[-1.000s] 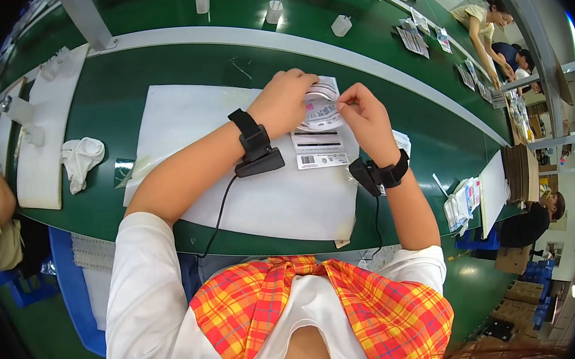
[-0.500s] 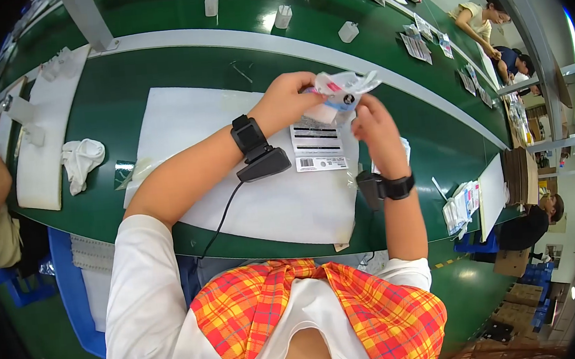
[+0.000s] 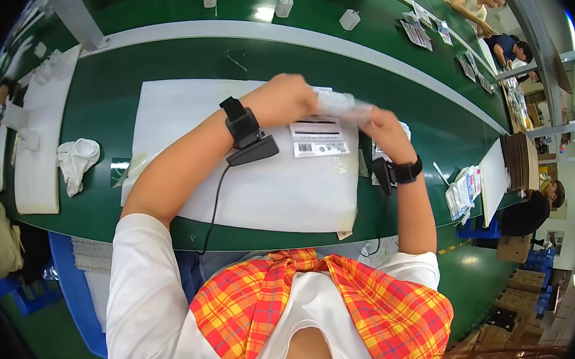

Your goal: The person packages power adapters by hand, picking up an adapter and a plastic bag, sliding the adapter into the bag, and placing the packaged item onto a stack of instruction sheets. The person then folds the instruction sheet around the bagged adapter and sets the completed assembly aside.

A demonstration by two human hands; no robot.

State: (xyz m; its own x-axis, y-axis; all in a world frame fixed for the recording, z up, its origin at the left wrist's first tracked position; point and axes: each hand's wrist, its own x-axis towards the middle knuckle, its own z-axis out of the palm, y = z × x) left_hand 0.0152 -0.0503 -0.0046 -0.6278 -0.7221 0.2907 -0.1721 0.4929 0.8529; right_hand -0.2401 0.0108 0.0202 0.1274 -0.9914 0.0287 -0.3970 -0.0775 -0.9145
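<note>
A whitish clear plastic packet (image 3: 339,102), smeared by motion, is stretched between my two hands above the far part of a white mat (image 3: 248,203). My left hand (image 3: 289,100) has its fingers closed on the packet's left end. At the other end, the closed fingers of my right hand (image 3: 387,131) grip it. Just under the packet, a printed card (image 3: 319,139) with a barcode lies on the mat. Another pale packet, partly hidden, lies behind my right wrist. What is inside the held packet cannot be made out.
A crumpled white cloth (image 3: 79,163) lies left of the mat, near a white board (image 3: 43,160). Stacked printed packets (image 3: 465,195) lie at the right. A grey rail (image 3: 220,29) crosses the table, with small white blocks (image 3: 284,5) beyond. Other people sit nearby.
My hands have moved apart and the packet, bunched up before, is now drawn out between them. My right hand has shifted slightly right and down. At the far left, a person's arm has reached forward.
</note>
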